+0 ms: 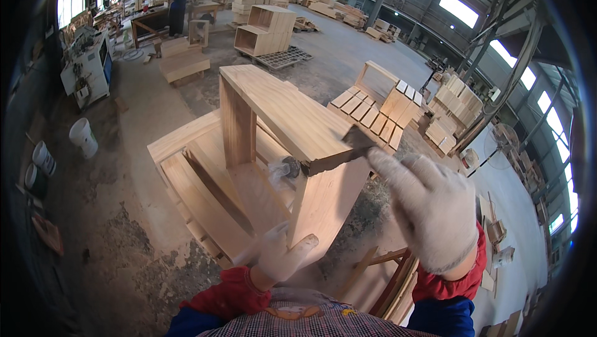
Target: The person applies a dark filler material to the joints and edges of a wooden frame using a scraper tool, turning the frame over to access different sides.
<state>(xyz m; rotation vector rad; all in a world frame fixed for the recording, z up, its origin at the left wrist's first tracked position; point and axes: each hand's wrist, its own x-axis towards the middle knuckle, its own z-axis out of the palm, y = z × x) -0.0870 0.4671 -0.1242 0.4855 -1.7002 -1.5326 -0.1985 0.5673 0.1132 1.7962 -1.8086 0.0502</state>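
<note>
A pale wooden box frame (pixel 280 108) stands tilted before me on a slatted wooden stack (pixel 205 192). My right hand (pixel 431 211), in a whitish work glove, holds a dark, ragged-edged sheet, probably sandpaper (pixel 359 141), by the frame's upper right corner. A dark strip with a torn edge, perhaps part of the same sheet, lies along the end of the top board. My left hand (pixel 284 253), also gloved and partly blurred, rests at the frame's lower near edge, its thumb against the side board. A small dark round thing with clear plastic (pixel 287 167) shows behind the frame's corner.
White buckets (pixel 84 137) stand at left near a machine cabinet (pixel 88 71). Box frames on a pallet (pixel 280 57) are farther back, and a slatted wooden piece (pixel 373 113) is beyond the frame. Wooden rails (pixel 396 285) lie low at right. A person (pixel 178 5) stands in the distance.
</note>
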